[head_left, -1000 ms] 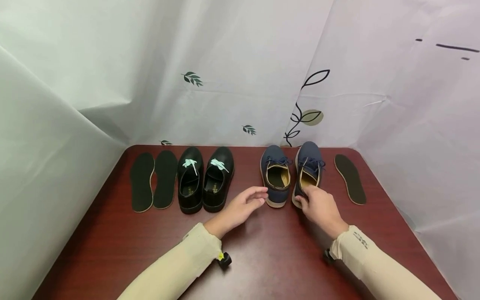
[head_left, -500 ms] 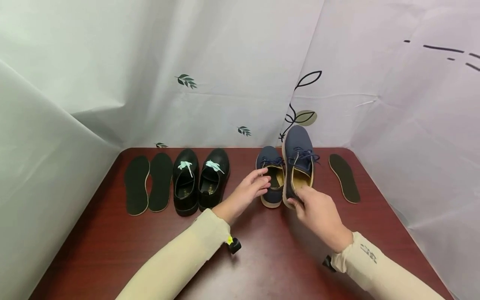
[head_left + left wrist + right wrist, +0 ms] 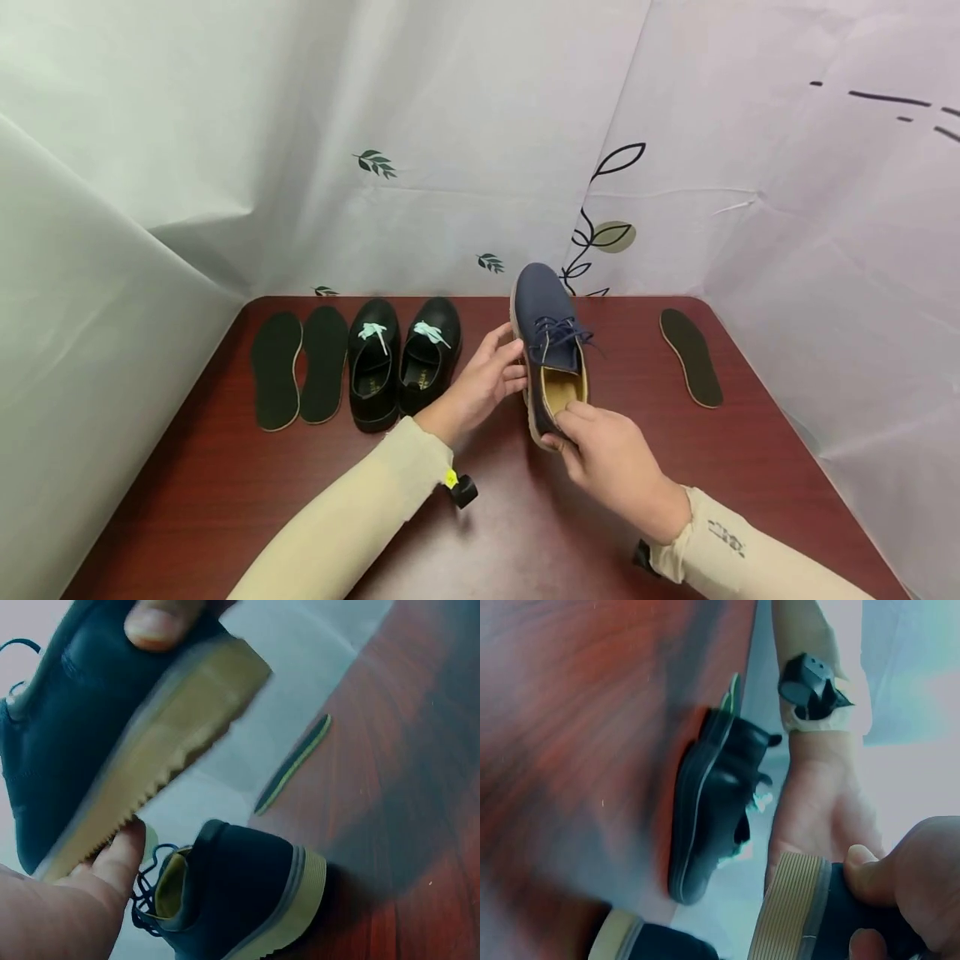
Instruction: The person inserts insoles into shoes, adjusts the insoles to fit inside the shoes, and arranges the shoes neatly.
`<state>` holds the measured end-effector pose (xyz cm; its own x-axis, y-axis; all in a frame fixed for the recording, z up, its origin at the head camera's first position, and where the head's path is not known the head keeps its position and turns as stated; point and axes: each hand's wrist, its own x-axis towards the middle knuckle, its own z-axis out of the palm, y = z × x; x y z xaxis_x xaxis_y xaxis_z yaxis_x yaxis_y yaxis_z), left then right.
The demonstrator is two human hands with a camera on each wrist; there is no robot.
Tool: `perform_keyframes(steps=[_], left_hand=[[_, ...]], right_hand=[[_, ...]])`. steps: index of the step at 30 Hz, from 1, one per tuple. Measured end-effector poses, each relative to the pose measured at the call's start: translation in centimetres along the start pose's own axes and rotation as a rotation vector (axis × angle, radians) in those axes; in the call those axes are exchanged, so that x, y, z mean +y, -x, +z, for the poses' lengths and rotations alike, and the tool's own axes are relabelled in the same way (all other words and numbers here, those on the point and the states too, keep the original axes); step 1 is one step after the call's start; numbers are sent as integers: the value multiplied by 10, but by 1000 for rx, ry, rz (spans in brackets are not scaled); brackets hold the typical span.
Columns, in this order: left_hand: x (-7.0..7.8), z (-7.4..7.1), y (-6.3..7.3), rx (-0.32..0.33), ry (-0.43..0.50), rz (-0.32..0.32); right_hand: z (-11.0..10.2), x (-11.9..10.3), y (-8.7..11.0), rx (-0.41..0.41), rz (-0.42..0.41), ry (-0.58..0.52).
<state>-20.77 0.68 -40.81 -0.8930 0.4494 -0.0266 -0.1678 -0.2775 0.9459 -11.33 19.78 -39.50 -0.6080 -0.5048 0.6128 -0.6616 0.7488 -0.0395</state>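
Head view, right hand (image 3: pixel 611 457): pinches the heel of a blue lace-up shoe (image 3: pixel 543 312), up over the desk (image 3: pixel 517 542).
Left hand (image 3: pixel 480 385): fingers loose, touching the shoe's sole (image 3: pixel 161 735).
Other blue shoe (image 3: pixel 247 870): on the desk, below the held one.

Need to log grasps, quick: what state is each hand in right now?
Left hand: open, at the sole of the raised navy shoe.
Right hand: closed, holding that shoe by the heel.

Makeshift booth (image 3: pixel 847 275); leaf-printed sheeting (image 3: pixel 465 108) walls in a reddish table (image 3: pixel 525 533).
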Motion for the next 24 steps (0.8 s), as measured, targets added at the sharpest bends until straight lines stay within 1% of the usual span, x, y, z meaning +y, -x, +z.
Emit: perform_keyframes(steps=[5,10,15,17,20,24], left_hand=[[0,-5,17,-6,6,13],[-3,-14,31,-21,-3,30],[-13,-26,40,-37,-80,38],[-16,-30,44,-44,-100,36],[-20,-35,49,-52,-92,12],[-25,-39,53,-29,-94,-20]], right_hand=[[6,-10,0,-9,-44,-14],[14,-20,2,-44,-64,-19],[22,-30,2,-62,-76,-32],[26,-34,2,-68,-81,-35],[32,-39,3,-81,-90,-42],[41,-43,6,-112,-98,-34]])
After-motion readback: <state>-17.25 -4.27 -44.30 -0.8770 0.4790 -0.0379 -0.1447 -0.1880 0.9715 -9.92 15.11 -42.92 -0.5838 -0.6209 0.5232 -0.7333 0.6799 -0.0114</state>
